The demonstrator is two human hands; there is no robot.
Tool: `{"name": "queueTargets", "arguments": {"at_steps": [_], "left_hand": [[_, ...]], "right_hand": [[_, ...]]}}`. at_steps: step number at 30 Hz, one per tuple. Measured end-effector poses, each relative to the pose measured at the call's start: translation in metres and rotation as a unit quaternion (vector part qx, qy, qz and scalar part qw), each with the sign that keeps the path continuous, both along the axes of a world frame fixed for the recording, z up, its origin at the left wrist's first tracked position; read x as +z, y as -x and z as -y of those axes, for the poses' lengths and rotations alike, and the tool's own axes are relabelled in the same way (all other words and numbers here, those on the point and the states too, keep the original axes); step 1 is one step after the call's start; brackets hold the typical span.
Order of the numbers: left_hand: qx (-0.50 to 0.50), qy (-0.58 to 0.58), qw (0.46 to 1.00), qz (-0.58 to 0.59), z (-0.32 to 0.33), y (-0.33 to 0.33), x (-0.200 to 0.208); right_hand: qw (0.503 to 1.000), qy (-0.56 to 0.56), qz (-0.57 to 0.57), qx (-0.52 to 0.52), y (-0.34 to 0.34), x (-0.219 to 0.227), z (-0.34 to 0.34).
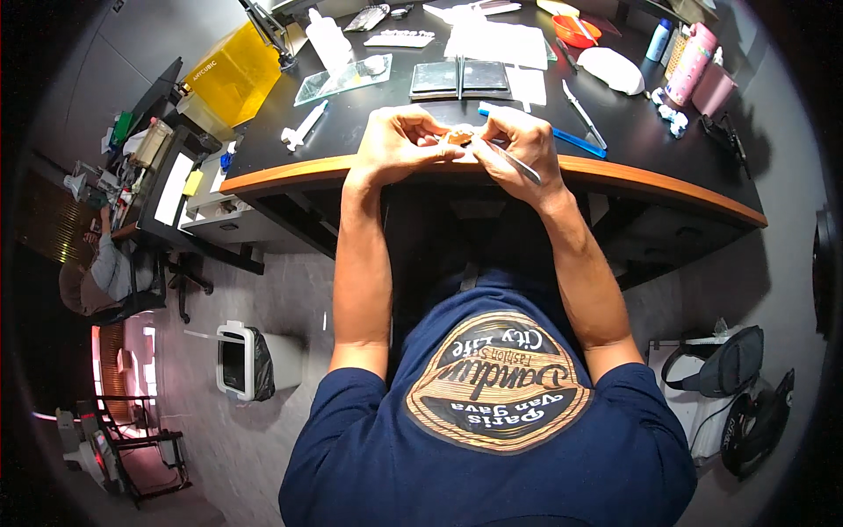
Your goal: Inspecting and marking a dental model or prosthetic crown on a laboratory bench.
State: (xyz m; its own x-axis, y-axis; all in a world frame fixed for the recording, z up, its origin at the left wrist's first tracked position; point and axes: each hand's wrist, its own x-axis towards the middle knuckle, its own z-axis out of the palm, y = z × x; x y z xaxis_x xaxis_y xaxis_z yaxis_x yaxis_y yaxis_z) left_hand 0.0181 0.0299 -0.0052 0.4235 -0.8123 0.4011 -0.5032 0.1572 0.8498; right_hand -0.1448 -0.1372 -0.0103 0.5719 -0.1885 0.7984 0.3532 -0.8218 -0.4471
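Just over the desk's front edge, my left hand (399, 145) pinches a small orange-tan piece (458, 136) between thumb and fingers. What exactly the piece is, I cannot make out. My right hand (525, 145) is closed like a pen grip around a slim silver metal tool (516, 163). Its flat grey end sticks out below the hand, and its other end meets the small piece, partly hidden by my fingers. Behind my right hand lies a long blue strip-like tool (575, 144). A white-and-blue syringe (305, 127) lies left of my left hand.
The black desk has a wooden front edge (290, 174). On it are a dark flat box (436, 79), a glass plate (342, 79), a white bottle (328, 39), a knife (585, 114), a red bowl (575, 32) and a pink bottle (691, 66). Another person (105, 272) sits far left, near a bin (248, 362).
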Motion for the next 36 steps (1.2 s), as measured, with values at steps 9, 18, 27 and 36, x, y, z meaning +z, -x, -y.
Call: {"name": "queueTargets", "arguments": {"at_steps": [9,18,27,36], "left_hand": [[0.005,-0.017,1.000,-0.007,-0.001,0.002,0.003],[0.009,-0.023,1.000,-0.018,-0.001,0.003,0.005],[-0.002,-0.032,0.999,-0.020,-0.002,0.005,0.009],[-0.003,-0.039,0.999,-0.027,-0.004,0.011,0.015]], "right_hand": [[0.999,-0.016,-0.040,-0.008,0.003,0.001,-0.001],[0.999,-0.021,-0.030,0.006,0.002,0.001,-0.002],[0.999,-0.021,-0.032,0.014,0.002,0.002,0.000],[0.999,-0.035,-0.033,0.013,0.000,0.000,0.001]]}}
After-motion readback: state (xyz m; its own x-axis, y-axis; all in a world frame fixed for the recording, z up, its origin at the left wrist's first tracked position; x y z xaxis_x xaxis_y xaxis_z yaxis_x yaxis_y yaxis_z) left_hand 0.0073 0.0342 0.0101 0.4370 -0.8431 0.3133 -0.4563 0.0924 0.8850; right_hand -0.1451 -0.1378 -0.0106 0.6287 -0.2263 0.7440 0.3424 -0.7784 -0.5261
